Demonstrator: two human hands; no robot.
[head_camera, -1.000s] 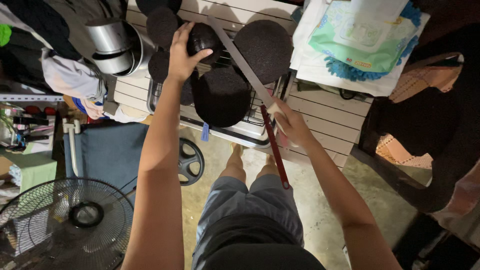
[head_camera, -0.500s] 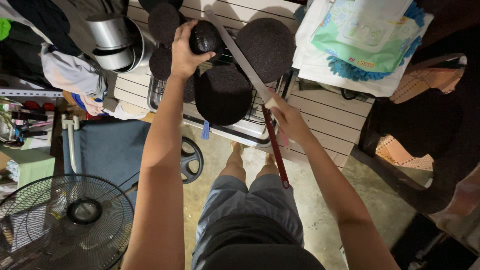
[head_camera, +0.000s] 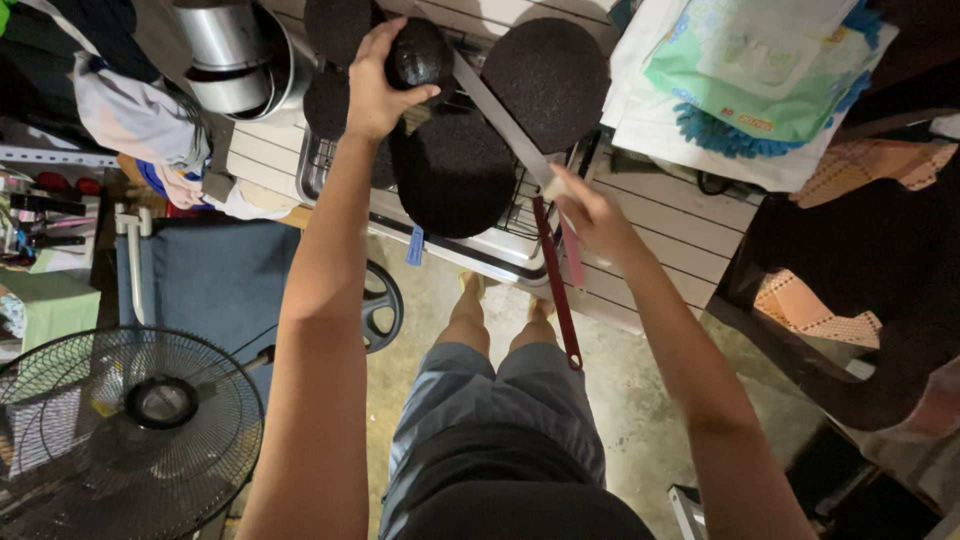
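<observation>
My left hand (head_camera: 375, 85) grips a small round black piece (head_camera: 421, 55) over a wire rack (head_camera: 330, 160) on a slatted bench. Several other dark round discs lie there: a large one (head_camera: 545, 80) to the right, a big oval one (head_camera: 452, 175) below my hand, smaller ones (head_camera: 335, 25) to the left. My right hand (head_camera: 590, 215) holds a long knife; its grey blade (head_camera: 500, 115) runs up and left toward the black piece. A dark red handle (head_camera: 557, 290) hangs down below that hand.
Stacked steel pots (head_camera: 225, 55) stand at the upper left. A pile of cloths and a packet (head_camera: 760, 70) lies at the upper right. A floor fan (head_camera: 120, 430) sits at lower left, beside a blue folded chair (head_camera: 215, 280) and a black wheel (head_camera: 382, 305). Dark furniture (head_camera: 860, 260) stands right.
My view has shifted slightly. My left hand has turned the black piece a little; the blade stays against it. My right hand looks blurred, moving slightly.
</observation>
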